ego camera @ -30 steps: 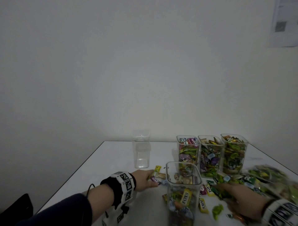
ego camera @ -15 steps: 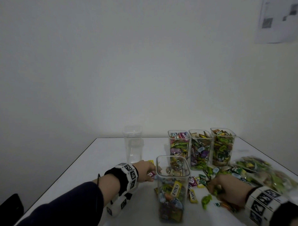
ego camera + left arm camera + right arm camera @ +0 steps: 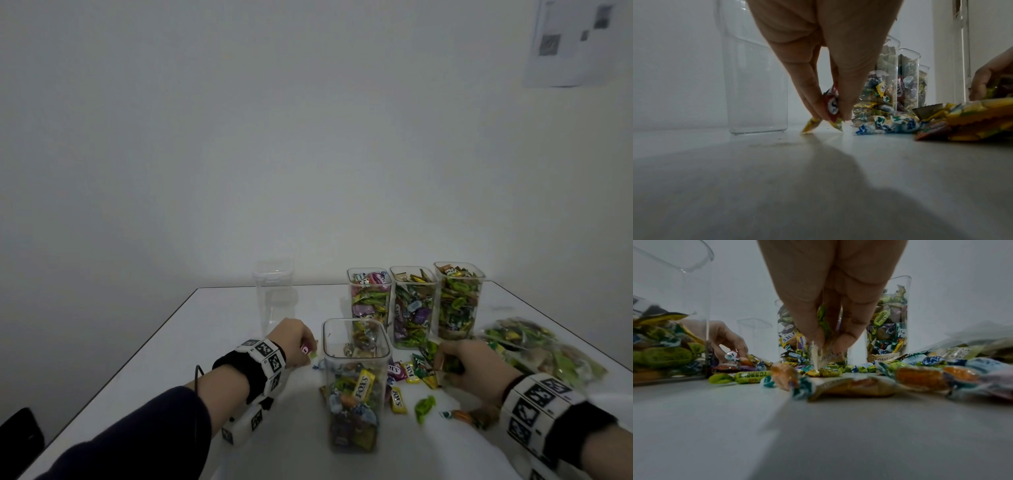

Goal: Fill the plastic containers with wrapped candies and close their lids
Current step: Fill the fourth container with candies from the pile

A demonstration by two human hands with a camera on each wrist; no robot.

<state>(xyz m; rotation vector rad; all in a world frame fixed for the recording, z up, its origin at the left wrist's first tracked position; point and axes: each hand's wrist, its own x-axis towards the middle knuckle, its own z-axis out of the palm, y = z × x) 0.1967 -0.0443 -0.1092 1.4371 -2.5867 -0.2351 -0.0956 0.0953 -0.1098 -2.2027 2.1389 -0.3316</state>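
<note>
Since the earlier frame both hands sit lower on the white table [image 3: 212, 329]: left hand [image 3: 291, 339] pinches crinkled wrapped candies [image 3: 831, 107] beside the clear, part-filled square container [image 3: 356, 380], right hand [image 3: 469, 366] clamps green-wrapped candies [image 3: 823, 324] from the loose pile [image 3: 411, 371]. Right fingertips [image 3: 812, 335] are partly hidden by wrappers. Behind, three full containers [image 3: 414, 305] and an empty one [image 3: 275, 294] stand lidless.

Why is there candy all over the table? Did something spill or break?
Nothing looks broken. Loose wrapped candies lie scattered on the table around the half-filled container, but both hands are picking them up: the left hand and the right hand each pinch some. All containers stand upright, none with a lid on.
</note>
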